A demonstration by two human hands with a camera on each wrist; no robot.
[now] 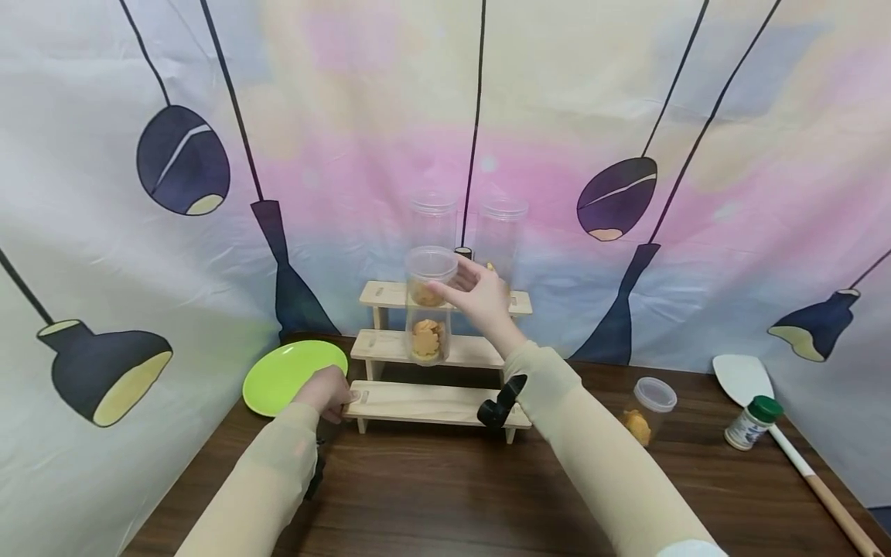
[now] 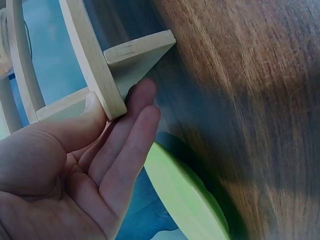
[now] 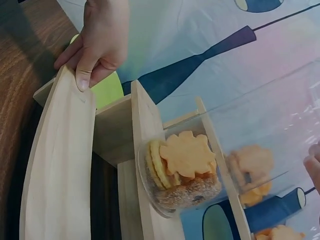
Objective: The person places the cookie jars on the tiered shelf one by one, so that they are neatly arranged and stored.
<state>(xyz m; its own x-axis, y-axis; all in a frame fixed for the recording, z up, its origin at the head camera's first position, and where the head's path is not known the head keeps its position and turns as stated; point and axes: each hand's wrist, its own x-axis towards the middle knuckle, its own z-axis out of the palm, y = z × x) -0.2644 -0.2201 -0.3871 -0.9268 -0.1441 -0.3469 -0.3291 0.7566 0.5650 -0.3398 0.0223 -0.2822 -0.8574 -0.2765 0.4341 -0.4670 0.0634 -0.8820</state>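
A tiered wooden rack (image 1: 418, 402) stands against the backdrop. My left hand (image 1: 329, 389) grips the left end of its lowest step, thumb on top and fingers beneath, as the left wrist view shows. On the middle step is a clear plastic jar (image 1: 427, 340) of cookies, upright in the head view. My right hand (image 1: 483, 298) holds this jar near its top, thumb and fingers at its right side. In the right wrist view the cookies (image 3: 187, 155) show through its wall; only fingertips (image 3: 313, 165) appear there. Two taller-standing clear jars, left (image 1: 433, 207) and right (image 1: 503, 220), occupy the top step.
A green plate (image 1: 292, 371) lies left of the rack, close to my left hand. To the right on the brown table (image 1: 431, 495) are another lidded cookie jar (image 1: 647, 410), a green-capped shaker bottle (image 1: 754, 423) and a white spatula (image 1: 743, 377) with a wooden handle.
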